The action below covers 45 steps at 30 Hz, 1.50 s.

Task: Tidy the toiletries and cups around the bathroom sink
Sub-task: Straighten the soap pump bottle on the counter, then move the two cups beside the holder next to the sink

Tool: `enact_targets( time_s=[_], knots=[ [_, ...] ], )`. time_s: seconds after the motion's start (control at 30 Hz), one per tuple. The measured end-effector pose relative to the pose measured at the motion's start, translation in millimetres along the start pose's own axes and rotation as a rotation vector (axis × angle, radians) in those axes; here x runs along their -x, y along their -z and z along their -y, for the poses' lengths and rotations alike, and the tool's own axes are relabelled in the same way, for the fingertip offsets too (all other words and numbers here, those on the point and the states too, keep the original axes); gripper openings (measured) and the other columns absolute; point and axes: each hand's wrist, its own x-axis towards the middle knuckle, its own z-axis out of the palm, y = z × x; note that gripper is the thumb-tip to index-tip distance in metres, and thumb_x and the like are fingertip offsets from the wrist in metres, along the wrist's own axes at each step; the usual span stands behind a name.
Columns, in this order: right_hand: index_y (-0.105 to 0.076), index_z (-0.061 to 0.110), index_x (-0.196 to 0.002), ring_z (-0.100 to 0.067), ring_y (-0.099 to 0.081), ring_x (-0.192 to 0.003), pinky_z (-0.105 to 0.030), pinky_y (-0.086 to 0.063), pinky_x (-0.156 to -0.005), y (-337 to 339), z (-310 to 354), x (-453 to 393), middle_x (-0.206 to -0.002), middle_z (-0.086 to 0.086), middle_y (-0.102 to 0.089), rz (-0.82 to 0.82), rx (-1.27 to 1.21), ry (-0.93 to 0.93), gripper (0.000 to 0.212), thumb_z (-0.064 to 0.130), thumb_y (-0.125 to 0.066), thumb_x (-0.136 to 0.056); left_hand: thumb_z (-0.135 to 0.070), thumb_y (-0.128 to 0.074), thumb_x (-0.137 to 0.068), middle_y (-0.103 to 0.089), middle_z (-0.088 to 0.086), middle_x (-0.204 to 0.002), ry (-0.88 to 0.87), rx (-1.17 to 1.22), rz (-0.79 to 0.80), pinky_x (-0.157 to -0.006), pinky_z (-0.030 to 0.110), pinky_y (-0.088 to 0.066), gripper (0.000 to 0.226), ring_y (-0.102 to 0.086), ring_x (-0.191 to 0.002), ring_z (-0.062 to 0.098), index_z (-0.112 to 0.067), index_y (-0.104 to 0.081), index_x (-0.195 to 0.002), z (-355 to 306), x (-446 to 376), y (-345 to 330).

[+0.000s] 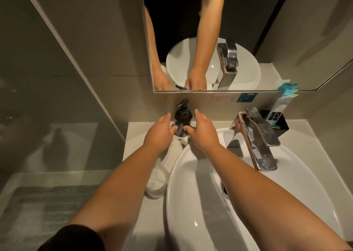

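A dark pump soap bottle stands upright on the pale counter against the back wall, left of the basin. My left hand is on its left side and my right hand on its right. Both have their fingers spread, with the thumbs close to the bottle's lower part. Neither hand is closed around it. A plastic-wrapped cup lies on the counter beside the basin, under my left forearm.
The white basin fills the lower right, with a chrome tap behind it. A black holder with packaged toiletries stands at the back right. A mirror hangs above. A glass shower screen borders the left.
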Motion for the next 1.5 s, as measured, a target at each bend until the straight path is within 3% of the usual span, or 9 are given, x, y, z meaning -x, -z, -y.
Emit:
enact_targets(
  time_s=[0.33,0.57,0.73,0.87,0.97,1.13,1.27,1.37,1.5],
  knots=[
    [-0.038,0.01,-0.142,-0.029,-0.043,-0.128,-0.036,-0.035,-0.105,21.0,24.2,73.3,-0.138,-0.012,-0.05,0.034,0.037,0.093,0.061,0.034,-0.06,-0.091,-0.03,-0.041,-0.101,-0.033,0.006,-0.154,-0.069,-0.054,-0.053,-0.112,0.033,-0.027,0.05,-0.031,-0.14,0.022,-0.014,-0.031,-0.148,0.1,69.3,47.7],
    [-0.036,0.013,-0.145,-0.026,-0.042,-0.132,-0.035,-0.034,-0.106,22.0,41.4,116.0,-0.144,-0.009,-0.047,0.135,0.074,0.229,0.064,0.039,-0.059,-0.091,-0.027,-0.042,-0.101,-0.035,0.004,-0.153,-0.032,-0.018,-0.113,-0.11,0.027,-0.025,0.049,-0.033,-0.139,0.019,-0.013,-0.033,-0.147,-2.9,140.2,44.9],
    [-0.037,0.012,-0.144,-0.027,-0.04,-0.134,-0.036,-0.032,-0.109,18.3,38.0,132.5,-0.146,-0.01,-0.045,0.267,0.118,0.337,0.067,0.04,-0.062,-0.089,-0.024,-0.044,-0.1,-0.037,0.003,-0.152,0.122,0.076,-0.204,-0.11,0.023,-0.023,0.047,-0.034,-0.138,0.017,-0.013,-0.036,-0.145,-1.3,192.8,15.0],
    [-0.044,0.011,-0.138,-0.03,-0.048,-0.125,-0.038,-0.037,-0.104,14.1,35.5,142.6,-0.138,-0.012,-0.053,0.352,0.167,0.432,0.062,0.041,-0.063,-0.087,-0.02,-0.044,-0.099,-0.043,0.007,-0.146,0.267,0.172,-0.245,-0.107,0.027,-0.031,0.044,-0.04,-0.134,0.023,-0.012,-0.039,-0.142,-2.5,227.1,-9.4],
    [-0.054,0.016,-0.127,-0.029,-0.056,-0.113,-0.037,-0.043,-0.096,6.1,36.9,147.4,-0.125,-0.009,-0.062,0.386,0.17,0.469,0.053,0.047,-0.064,-0.085,-0.015,-0.044,-0.1,-0.057,0.002,-0.121,0.311,0.227,-0.247,-0.088,0.009,-0.035,0.035,-0.051,-0.114,0.019,-0.008,-0.046,-0.135,-7.8,234.7,-18.6],
    [-0.055,0.019,-0.12,-0.026,-0.058,-0.104,-0.039,-0.046,-0.093,-12.7,36.3,141.4,-0.119,-0.006,-0.064,0.375,0.196,0.485,0.053,0.053,-0.063,-0.081,-0.023,-0.048,-0.098,-0.057,0.009,-0.127,0.408,0.254,-0.295,-0.088,0.028,-0.043,0.033,-0.057,-0.111,0.023,-0.015,-0.048,-0.131,-5.8,225.7,-30.9],
    [-0.057,0.018,-0.112,-0.026,-0.059,-0.098,-0.039,-0.042,-0.093,-25.4,32.6,131.2,-0.111,-0.006,-0.067,0.319,0.243,0.497,0.049,0.055,-0.063,-0.08,-0.024,-0.052,-0.097,-0.056,0.009,-0.13,0.465,0.301,-0.32,-0.091,0.027,-0.039,0.038,-0.054,-0.118,0.026,-0.012,-0.046,-0.133,-1.6,214.0,-35.0],
    [-0.058,0.019,-0.108,-0.027,-0.059,-0.099,-0.042,-0.039,-0.094,-34.0,31.2,125.4,-0.105,-0.005,-0.067,0.303,0.269,0.503,0.042,0.051,-0.06,-0.082,-0.021,-0.051,-0.097,-0.06,0.007,-0.122,0.44,0.308,-0.315,-0.087,0.026,-0.042,0.036,-0.058,-0.112,0.025,-0.014,-0.047,-0.132,3.8,205.9,-38.7],
    [-0.058,0.017,-0.119,-0.028,-0.058,-0.106,-0.044,-0.037,-0.102,-41.2,28.5,125.5,-0.111,-0.007,-0.068,0.286,0.2,0.463,0.046,0.045,-0.06,-0.082,-0.017,-0.051,-0.096,-0.063,0.002,-0.114,0.397,0.377,-0.349,-0.084,0.024,-0.043,0.032,-0.059,-0.103,0.017,-0.018,-0.052,-0.128,8.0,201.5,-42.5]
  ],
)
